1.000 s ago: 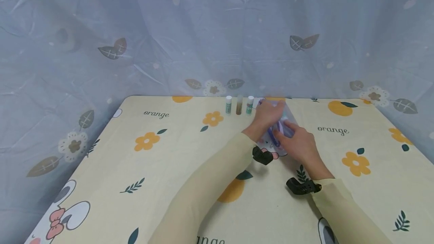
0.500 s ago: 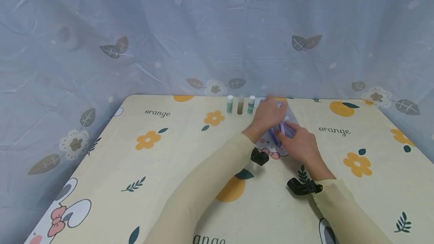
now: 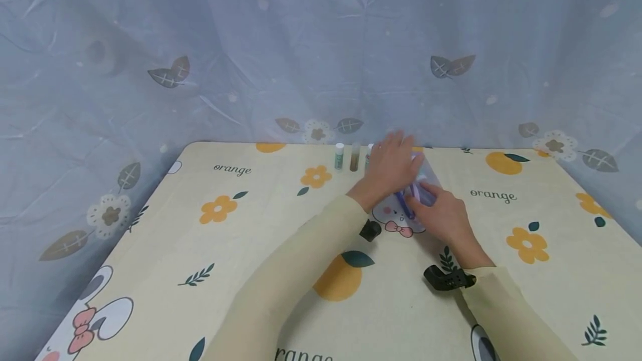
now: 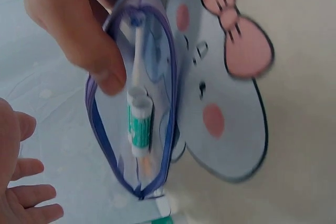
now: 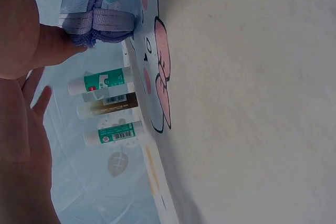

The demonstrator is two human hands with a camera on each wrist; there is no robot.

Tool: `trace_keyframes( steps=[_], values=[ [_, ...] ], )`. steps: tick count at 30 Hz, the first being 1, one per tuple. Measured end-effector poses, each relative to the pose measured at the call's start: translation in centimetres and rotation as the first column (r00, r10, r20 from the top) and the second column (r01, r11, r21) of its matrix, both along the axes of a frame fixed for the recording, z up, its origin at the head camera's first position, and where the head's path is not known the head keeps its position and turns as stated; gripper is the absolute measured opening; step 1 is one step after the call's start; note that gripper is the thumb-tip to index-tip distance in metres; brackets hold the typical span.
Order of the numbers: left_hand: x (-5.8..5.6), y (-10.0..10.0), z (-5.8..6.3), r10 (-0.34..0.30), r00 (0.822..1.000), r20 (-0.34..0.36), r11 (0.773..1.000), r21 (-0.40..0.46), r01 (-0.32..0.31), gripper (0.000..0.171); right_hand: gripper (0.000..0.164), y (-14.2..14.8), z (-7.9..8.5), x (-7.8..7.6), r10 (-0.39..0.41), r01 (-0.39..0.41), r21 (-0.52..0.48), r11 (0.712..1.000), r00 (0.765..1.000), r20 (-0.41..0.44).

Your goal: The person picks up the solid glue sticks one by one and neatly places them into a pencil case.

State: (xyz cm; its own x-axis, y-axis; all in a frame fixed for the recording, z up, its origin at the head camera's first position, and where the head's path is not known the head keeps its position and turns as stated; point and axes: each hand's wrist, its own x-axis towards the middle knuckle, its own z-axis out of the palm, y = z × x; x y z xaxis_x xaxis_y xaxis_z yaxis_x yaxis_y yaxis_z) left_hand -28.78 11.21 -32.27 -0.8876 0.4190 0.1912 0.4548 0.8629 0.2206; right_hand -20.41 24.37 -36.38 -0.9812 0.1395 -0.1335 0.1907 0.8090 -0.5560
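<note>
A see-through zip pouch [image 4: 172, 66] edged in purple stands with its mouth wide apart. Inside it lie white-capped green glue sticks [image 4: 140, 127] and a slim white piece [image 4: 138, 59]. My right hand [image 3: 443, 210] pinches the purple zipper end [image 5: 113, 24] of the pouch. My left hand [image 3: 391, 166] hovers at the pouch's left side, holding nothing, fingers spread and thumb [image 4: 79, 30] stretched over the mouth. Left of the pouch stand a green glue stick [image 3: 339, 156], a brown tube [image 3: 355, 157] with a clear cap, and another green glue stick [image 5: 105, 81], partly hidden behind the left hand in the head view.
A cream tablecloth [image 3: 261, 244] with orange and flower prints covers the table. A printed rabbit face [image 4: 220, 124] lies beside the pouch. Close behind the table's back edge hangs a blue-grey curtain [image 3: 321, 43]. Black cameras [image 3: 448, 278] sit on both wrists.
My left hand has moved left, away from over the pouch, and its fingers have spread upward. The right hand keeps its grip, and the pouch stays in place.
</note>
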Motion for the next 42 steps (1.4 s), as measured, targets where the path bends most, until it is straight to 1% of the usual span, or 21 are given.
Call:
trace_keyframes(
  steps=[3,8,10,12,16,20,25,28,32,35,38,40,42],
  values=[
    [-0.2,-0.5,0.3,-0.01,1.0,-0.028,0.997,-0.077,0.008,0.058,0.081,-0.1,0.0,0.0,-0.002,0.002,0.001,1.0,1.0,-0.002],
    [-0.2,-1.1,0.7,-0.022,1.0,-0.015,0.99,-0.142,0.019,0.059,0.083,0.0,-0.3,0.1,-0.005,0.005,-0.005,1.0,1.0,0.011],
    [-0.2,-1.3,0.8,-0.028,1.0,-0.003,0.988,-0.15,0.027,0.059,0.083,0.1,-0.4,0.2,-0.009,0.009,-0.006,1.0,1.0,0.013],
    [-0.2,-1.5,0.9,-0.035,0.999,-0.008,0.986,-0.161,0.033,0.059,0.083,0.1,-0.5,0.2,-0.014,0.015,-0.005,1.0,1.0,0.011],
    [-0.3,-2.1,1.2,-0.037,0.999,-0.035,0.985,-0.17,0.031,0.059,0.083,0.0,-0.5,0.1,-0.026,0.026,-0.006,1.0,1.0,0.009],
    [-0.4,-2.7,1.3,-0.03,0.998,-0.049,0.988,-0.152,0.023,0.059,0.083,-0.1,-0.5,0.1,-0.031,0.031,-0.008,0.999,0.999,0.015],
    [-0.4,-3.7,1.3,-0.023,0.998,-0.05,0.995,-0.095,0.018,0.058,0.083,-0.2,-0.4,0.1,-0.038,0.039,-0.021,0.999,0.999,0.028],
    [-0.6,-4.6,1.1,-0.014,0.996,-0.085,0.999,-0.041,0.01,0.055,0.083,-0.4,-0.3,0.1,-0.044,0.044,-0.025,0.999,0.998,0.034],
    [-1.1,-6.0,0.6,0.005,0.989,-0.148,1.0,0.026,-0.001,0.05,0.084,-0.5,-0.1,0.1,-0.045,0.046,-0.024,0.999,0.998,0.042],
    [-1.3,-7.2,0.5,0.012,0.988,-0.153,0.995,0.099,0.003,0.048,0.085,-0.4,0.0,0.1,-0.04,0.041,-0.022,0.999,0.998,0.045],
    [-1.4,-8.1,0.5,0.022,0.993,-0.115,0.978,0.211,0.002,0.048,0.084,-0.4,0.0,0.1,-0.035,0.036,-0.02,0.999,0.999,0.04],
    [-1.6,-8.5,0.5,0.032,0.996,-0.079,0.956,0.293,-0.008,0.05,0.083,-0.4,0.0,0.1,-0.035,0.036,-0.017,0.999,0.999,0.035],
    [-1.7,-8.8,0.5,0.046,0.998,-0.036,0.927,0.373,-0.03,0.051,0.083,-0.4,0.0,0.1,-0.038,0.038,-0.015,0.999,0.999,0.035]
  ],
)
